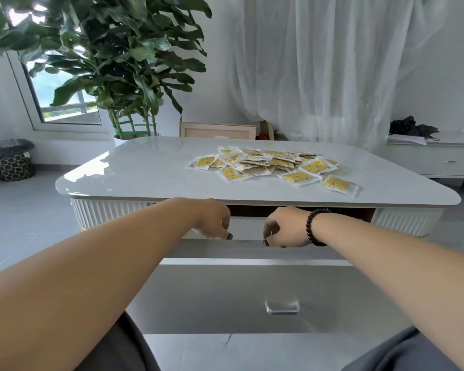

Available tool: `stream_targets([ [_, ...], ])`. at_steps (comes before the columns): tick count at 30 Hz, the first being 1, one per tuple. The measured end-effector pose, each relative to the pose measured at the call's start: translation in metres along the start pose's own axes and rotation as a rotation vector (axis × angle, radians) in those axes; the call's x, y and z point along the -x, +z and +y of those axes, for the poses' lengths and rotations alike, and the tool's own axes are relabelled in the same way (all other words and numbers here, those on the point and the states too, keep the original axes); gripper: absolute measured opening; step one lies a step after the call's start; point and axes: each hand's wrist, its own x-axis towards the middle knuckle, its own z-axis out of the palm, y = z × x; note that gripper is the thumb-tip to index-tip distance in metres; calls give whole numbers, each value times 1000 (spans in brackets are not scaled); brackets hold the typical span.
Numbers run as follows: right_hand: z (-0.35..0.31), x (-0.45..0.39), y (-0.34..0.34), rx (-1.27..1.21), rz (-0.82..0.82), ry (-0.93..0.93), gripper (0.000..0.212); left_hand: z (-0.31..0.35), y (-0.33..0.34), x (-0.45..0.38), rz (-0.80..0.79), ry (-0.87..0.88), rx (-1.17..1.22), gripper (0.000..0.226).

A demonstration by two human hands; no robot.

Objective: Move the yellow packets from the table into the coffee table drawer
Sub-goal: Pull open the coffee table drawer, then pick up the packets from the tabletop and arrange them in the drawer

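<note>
The step in hand looked like opening the drawer [252, 290]: both the left hand [212, 220] and the right hand [284, 227] had fingers curled down over its top edge, just under the table [145, 167] rim. The packets [273, 164] lay untouched in a loose heap on the tabletop's far right, flat, pointing every way, with no shared long axis. Next, I judged, a reach up to gather them.

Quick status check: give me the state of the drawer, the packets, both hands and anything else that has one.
Drawer: pulled open, no packets visible inside.
Yellow packets: loose pile on the tabletop, none moved yet.
Left hand: fingers curled, at the drawer's back edge.
Right hand: fingers curled, at the same edge.
Curtain: drawn.
</note>
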Motion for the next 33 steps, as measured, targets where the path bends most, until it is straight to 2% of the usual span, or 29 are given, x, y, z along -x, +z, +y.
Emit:
stream_targets([
  [3,7,-22,-9,33,123,50,24,-8,-7,-23,78,-38,-115,37],
  [11,29,-102,-21,-59,379,228,23,-23,-15,-93,344,-120,-193,32],
  [16,47,-165,-11,-159,518,269,20,-37,-3,-149,486,-105,24,25],
  [20,65,-210,-12,-123,576,321,17,-56,-7,-191,538,-126,178,29],
  [24,71,-245,-23,-102,650,264,28,-71,-19,-227,687,-208,321,38],
  [27,72,-261,-26,-120,724,200,32,-71,-20,-247,838,-160,314,43],
  [29,73,-267,-25,-105,751,172,30,-75,-18,-255,826,-90,327,53],
  [31,75,-270,-23,-108,765,167,25,-79,-16,-258,715,-39,311,62],
  [33,76,-270,-21,-125,760,170,20,-79,-17,-258,621,-39,270,56],
])
